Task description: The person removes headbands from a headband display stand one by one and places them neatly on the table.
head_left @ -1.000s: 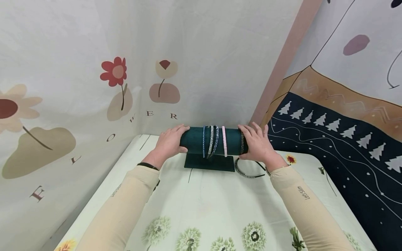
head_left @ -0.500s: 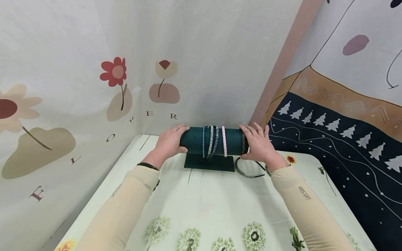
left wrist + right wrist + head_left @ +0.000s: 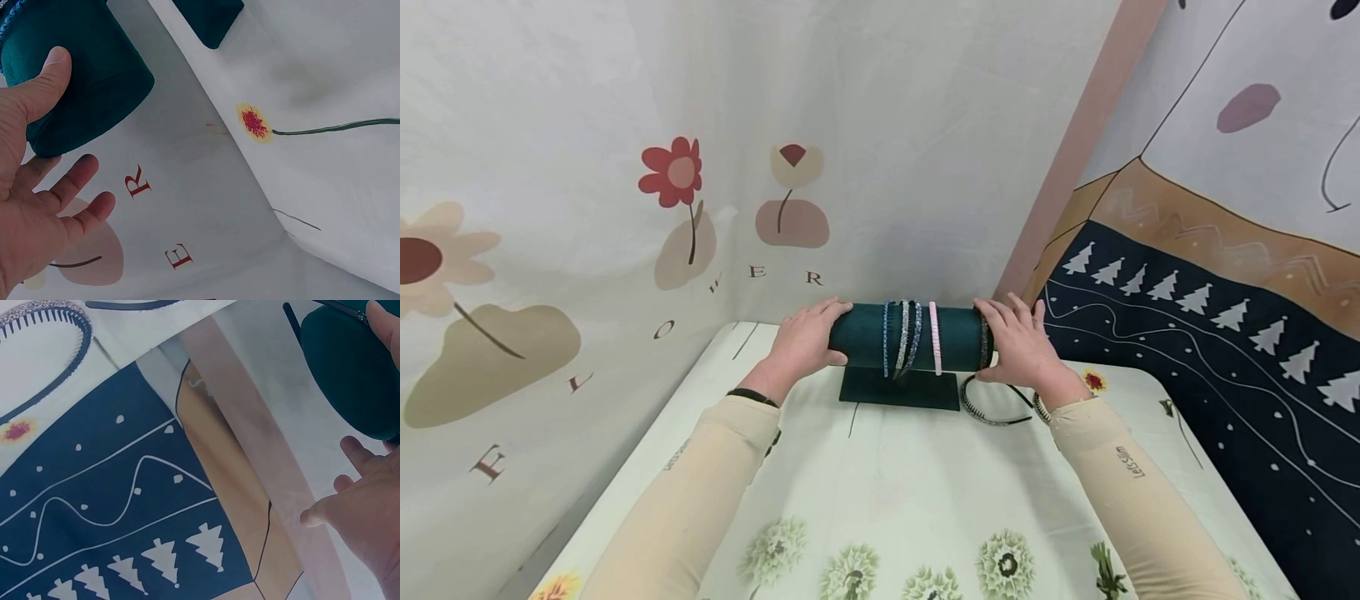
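A dark green velvet headband stand (image 3: 958,337) has a horizontal roll above a flat base. My left hand (image 3: 803,342) grips the roll's left end, its thumb (image 3: 55,65) in front and other fingers behind. At the opposite end, my right hand (image 3: 1021,346) holds a dark glittery headband (image 3: 985,343) between thumb and fingers, against the roll. Between the hands, the roll carries a thin blue headband (image 3: 886,342), a silver one, a dark blue glittery one and a pink headband (image 3: 936,337). In the right wrist view, the roll's end (image 3: 350,369) shows beneath the thumb.
A toothed glittery headband (image 3: 981,417) lies on the white flowered tablecloth (image 3: 865,475), right of the stand's base. Printed curtains (image 3: 925,167) hang close behind the stand, with dark blue fabric (image 3: 1195,367) along the right side.
My right hand has shifted slightly to the right, and the dark headband has moved with it toward the roll's end. My left hand and the other headbands have stayed put.
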{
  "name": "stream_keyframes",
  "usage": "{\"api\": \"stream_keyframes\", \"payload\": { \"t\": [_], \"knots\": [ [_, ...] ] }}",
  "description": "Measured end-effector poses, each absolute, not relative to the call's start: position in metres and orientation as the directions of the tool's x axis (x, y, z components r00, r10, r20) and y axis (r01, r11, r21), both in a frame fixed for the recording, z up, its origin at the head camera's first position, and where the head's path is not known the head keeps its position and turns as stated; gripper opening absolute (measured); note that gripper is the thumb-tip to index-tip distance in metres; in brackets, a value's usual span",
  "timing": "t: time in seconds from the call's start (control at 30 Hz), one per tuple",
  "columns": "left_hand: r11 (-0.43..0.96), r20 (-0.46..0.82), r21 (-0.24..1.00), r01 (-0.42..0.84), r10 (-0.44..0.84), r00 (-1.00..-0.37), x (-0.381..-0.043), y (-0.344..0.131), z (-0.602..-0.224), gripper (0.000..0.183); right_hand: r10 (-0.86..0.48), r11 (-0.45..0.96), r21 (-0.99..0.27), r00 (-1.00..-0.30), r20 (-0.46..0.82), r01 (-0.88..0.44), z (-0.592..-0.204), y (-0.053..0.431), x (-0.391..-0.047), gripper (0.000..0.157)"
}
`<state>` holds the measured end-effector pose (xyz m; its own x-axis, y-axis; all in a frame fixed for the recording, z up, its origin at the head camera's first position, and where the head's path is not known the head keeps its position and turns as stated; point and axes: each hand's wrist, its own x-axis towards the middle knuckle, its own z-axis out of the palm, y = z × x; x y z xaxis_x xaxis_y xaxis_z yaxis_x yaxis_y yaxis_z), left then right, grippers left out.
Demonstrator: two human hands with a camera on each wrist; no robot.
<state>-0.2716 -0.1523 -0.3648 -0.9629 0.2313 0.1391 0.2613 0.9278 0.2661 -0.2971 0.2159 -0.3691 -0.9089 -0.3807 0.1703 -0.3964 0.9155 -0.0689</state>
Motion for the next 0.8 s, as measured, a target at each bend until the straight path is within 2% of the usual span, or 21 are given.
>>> {"api": "stream_keyframes", "payload": {
  "t": [0.8],
  "knots": [
    [0.93,0.138,0.265,0.256,0.226,-0.964,-0.271,-0.152,-0.365,0.092,-0.383,0.915,-0.075,-0.912,0.15,-0.397,-0.367,0.227,-0.297,0.127]
  ]
}}
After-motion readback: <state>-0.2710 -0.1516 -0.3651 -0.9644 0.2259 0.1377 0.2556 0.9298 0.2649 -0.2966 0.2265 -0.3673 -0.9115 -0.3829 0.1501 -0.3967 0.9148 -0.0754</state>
